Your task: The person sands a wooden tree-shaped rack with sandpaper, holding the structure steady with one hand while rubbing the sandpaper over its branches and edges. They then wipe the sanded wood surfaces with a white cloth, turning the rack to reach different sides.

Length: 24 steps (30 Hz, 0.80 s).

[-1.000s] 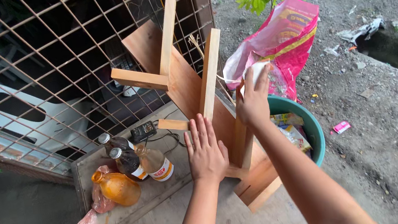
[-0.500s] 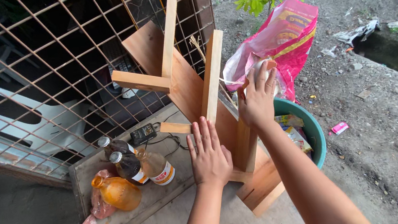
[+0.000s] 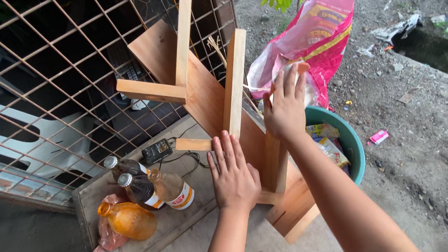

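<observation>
- Since the earlier frame my right hand (image 3: 285, 107) has edged up and out; my left hand (image 3: 234, 173) has barely shifted.
- The wooden stool frame (image 3: 214, 96) stands tipped on the bench (image 3: 151, 232), legs up, leaning toward the green tub (image 3: 351, 141).
- Left fingers lie flat and together on its board; right fingers are spread against a leg, gripping nothing.
- I judge the frame steadied but not yet lifted or set upright.
</observation>
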Each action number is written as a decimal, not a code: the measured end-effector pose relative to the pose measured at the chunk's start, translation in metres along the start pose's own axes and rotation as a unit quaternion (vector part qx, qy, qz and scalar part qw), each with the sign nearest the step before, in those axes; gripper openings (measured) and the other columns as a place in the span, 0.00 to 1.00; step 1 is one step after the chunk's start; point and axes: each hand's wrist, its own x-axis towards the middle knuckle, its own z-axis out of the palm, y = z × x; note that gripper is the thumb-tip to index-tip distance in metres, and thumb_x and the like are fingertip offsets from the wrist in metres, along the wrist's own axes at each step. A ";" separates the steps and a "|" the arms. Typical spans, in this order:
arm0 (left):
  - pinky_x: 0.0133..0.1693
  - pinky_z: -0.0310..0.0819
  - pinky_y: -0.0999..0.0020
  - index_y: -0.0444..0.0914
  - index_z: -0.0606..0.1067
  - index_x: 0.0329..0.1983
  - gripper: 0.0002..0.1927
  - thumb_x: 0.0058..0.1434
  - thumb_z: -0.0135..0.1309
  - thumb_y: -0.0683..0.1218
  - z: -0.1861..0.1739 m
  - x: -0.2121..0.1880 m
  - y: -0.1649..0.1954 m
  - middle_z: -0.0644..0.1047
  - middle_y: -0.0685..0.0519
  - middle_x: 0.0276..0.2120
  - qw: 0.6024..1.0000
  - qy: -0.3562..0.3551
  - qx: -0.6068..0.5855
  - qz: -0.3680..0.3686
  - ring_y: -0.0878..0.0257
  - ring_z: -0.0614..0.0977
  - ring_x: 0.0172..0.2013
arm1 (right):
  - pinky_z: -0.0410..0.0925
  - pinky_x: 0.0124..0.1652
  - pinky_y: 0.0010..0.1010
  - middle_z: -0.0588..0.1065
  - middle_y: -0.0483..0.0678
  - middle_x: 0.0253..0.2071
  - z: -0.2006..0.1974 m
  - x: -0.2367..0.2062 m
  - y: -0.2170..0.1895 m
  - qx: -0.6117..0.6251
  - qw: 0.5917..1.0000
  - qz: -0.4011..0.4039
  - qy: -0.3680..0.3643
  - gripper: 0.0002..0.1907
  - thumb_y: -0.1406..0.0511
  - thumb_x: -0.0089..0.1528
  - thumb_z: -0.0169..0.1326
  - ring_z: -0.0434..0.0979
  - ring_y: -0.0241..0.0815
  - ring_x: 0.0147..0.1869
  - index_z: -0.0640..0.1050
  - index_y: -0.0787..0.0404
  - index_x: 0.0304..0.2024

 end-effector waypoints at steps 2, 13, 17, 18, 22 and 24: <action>0.71 0.40 0.45 0.29 0.50 0.75 0.41 0.61 0.45 0.50 -0.001 0.000 0.000 0.48 0.40 0.76 1.000 0.007 -0.003 0.003 0.43 0.48 0.75 | 0.43 0.74 0.59 0.47 0.77 0.74 -0.015 -0.025 -0.014 -0.005 1.000 -0.002 -0.011 0.33 0.63 0.68 0.48 0.41 0.81 0.79 0.60 0.78 0.70; 0.70 0.42 0.44 0.29 0.52 0.75 0.41 0.59 0.45 0.49 -0.003 0.000 0.000 0.50 0.40 0.76 1.000 0.017 -0.009 0.006 0.43 0.49 0.75 | 0.44 0.72 0.66 0.41 0.84 0.73 0.002 -0.023 0.006 0.030 1.000 0.001 -0.001 0.39 0.60 0.65 0.53 0.36 0.89 0.76 0.56 0.75 0.72; 0.70 0.43 0.44 0.30 0.52 0.75 0.41 0.60 0.45 0.49 -0.004 0.000 -0.001 0.50 0.41 0.76 1.000 0.013 -0.004 0.006 0.43 0.49 0.75 | 0.43 0.70 0.63 0.41 0.80 0.75 0.000 0.023 0.011 0.038 0.998 0.059 -0.002 0.32 0.62 0.68 0.51 0.36 0.82 0.78 0.59 0.72 0.69; 0.70 0.43 0.44 0.30 0.52 0.75 0.41 0.60 0.45 0.49 -0.004 0.000 0.000 0.50 0.41 0.76 1.000 0.016 -0.003 0.007 0.44 0.50 0.75 | 0.43 0.74 0.61 0.44 0.77 0.75 -0.010 0.007 0.002 0.013 1.000 0.021 -0.017 0.34 0.64 0.67 0.51 0.37 0.80 0.80 0.57 0.77 0.70; 0.69 0.42 0.43 0.29 0.52 0.75 0.41 0.59 0.45 0.50 -0.004 -0.001 0.001 0.50 0.40 0.75 1.000 0.004 -0.012 0.003 0.43 0.49 0.74 | 0.44 0.73 0.58 0.43 0.77 0.76 -0.050 -0.114 -0.048 0.003 0.995 -0.036 -0.088 0.38 0.69 0.61 0.48 0.36 0.77 0.80 0.55 0.81 0.71; 0.69 0.42 0.42 0.29 0.51 0.74 0.42 0.58 0.45 0.50 -0.003 -0.001 0.002 0.50 0.39 0.75 1.000 -0.007 -0.022 -0.003 0.42 0.49 0.74 | 0.44 0.71 0.60 0.42 0.77 0.74 -0.054 -0.140 -0.056 0.028 0.993 -0.046 -0.102 0.38 0.66 0.60 0.49 0.37 0.78 0.79 0.55 0.79 0.68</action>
